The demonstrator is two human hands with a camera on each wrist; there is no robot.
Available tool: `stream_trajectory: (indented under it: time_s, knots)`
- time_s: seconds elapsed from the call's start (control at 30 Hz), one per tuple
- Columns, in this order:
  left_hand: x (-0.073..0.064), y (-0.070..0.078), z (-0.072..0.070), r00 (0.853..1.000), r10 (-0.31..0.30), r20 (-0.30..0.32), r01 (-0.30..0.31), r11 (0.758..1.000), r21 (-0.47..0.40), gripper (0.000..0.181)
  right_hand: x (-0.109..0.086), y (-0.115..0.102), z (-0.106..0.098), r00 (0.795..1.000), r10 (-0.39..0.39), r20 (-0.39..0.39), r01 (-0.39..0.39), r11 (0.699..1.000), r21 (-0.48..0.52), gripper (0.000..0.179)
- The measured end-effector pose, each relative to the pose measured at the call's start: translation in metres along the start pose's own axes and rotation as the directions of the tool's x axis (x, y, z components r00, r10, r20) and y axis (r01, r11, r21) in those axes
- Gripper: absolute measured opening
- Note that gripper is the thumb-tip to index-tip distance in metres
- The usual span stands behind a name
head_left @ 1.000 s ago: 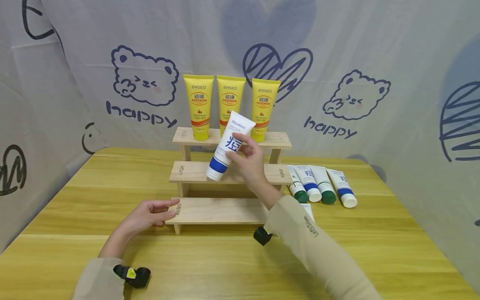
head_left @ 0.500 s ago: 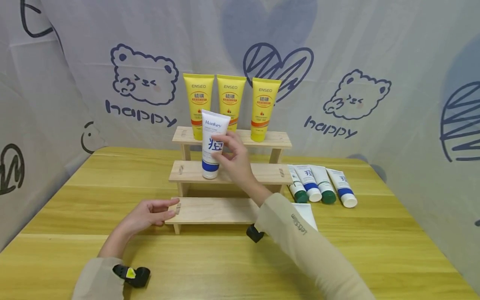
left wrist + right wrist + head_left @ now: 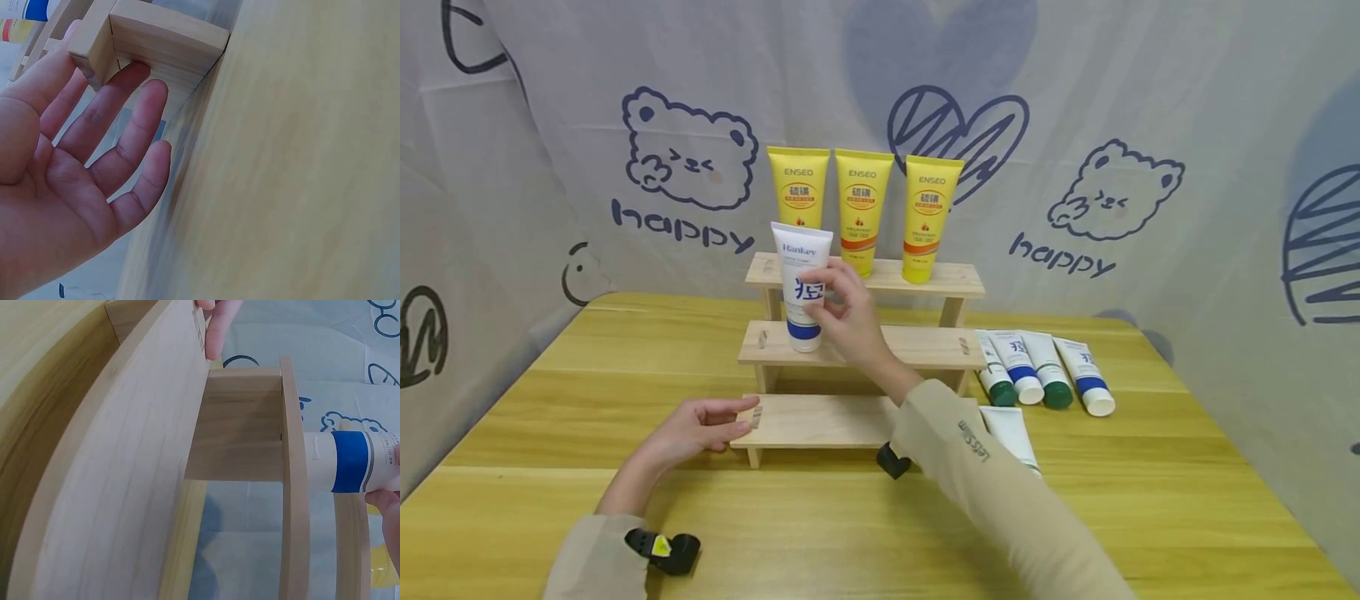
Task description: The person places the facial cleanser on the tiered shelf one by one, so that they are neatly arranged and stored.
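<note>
Where right wrist crops tube (image 3: pixel 351 461), head shows top (image 3: pixel 802 236).

You get "Hankey" plus a blue "痘", partly finger-covered, on the white-and-blue tube (image 3: pixel 796 254) at the wooden stand's (image 3: pixel 842 421) middle step. "ENSEO" and "硫磺" on all three yellow tubes (image 3: pixel 862 204), top step of the stand. "痘" on blue-banded tubes (image 3: pixel 1017 363) lying right of the stand. "happy" twice on the cloth (image 3: pixel 820 75) behind the stand, left and right. "Lets Slim" on your right sleeve (image 3: pixel 992 487), front-right of the stand. Finer print's unreadable.
</note>
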State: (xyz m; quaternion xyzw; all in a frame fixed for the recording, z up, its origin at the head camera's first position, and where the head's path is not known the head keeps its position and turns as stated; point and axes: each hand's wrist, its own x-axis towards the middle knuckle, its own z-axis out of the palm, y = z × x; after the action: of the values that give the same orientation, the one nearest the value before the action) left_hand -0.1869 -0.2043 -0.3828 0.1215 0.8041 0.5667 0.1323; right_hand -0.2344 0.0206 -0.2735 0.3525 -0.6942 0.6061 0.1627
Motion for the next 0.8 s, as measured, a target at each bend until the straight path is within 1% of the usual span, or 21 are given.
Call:
stream_trajectory:
  time_s: [0.1,0.23,0.33,0.43,0.57,0.67,0.8]
  knots:
    - [0.0,0.0,0.0,1.0,-0.006,-0.005,0.006,1.0,0.001,0.05,0.001,-0.003,0.004,1.0,-0.013,-0.002,0.013,1.0,0.003,0.026]
    - [0.001,-0.002,0.0,1.0,-0.012,-0.013,0.012,1.0,0.008,0.051,0.004,0.018,0.009,0.999,-0.037,-0.01,0.037,0.999,0.001,0.028]
    - [0.0,-0.001,0.0,1.0,-0.008,-0.011,0.009,1.0,0.018,0.051,0.005,0.031,0.012,1.0,-0.02,-0.007,0.02,1.0,0.006,0.03]
    - [0.0,-0.002,0.0,1.0,-0.006,-0.006,0.006,1.0,0.019,0.052,0.003,0.021,0.01,1.0,0.011,0.007,-0.011,0.999,0.031,0.031]
    - [0.001,-0.003,0.0,1.0,-0.009,-0.007,0.009,1.0,0.018,0.051,-0.001,0.008,0.008,0.999,0.025,0.024,-0.027,0.996,0.085,0.031]
    - [0.001,-0.004,0.0,1.0,-0.009,-0.008,0.009,1.0,0.022,0.051,-0.004,0.013,0.006,0.999,0.036,0.033,-0.039,0.993,0.109,0.031]
    - [0.002,-0.005,0.0,1.0,-0.012,-0.007,0.012,1.0,0.025,0.052,-0.007,0.026,0.004,0.998,0.024,0.053,-0.028,0.996,0.09,0.03]
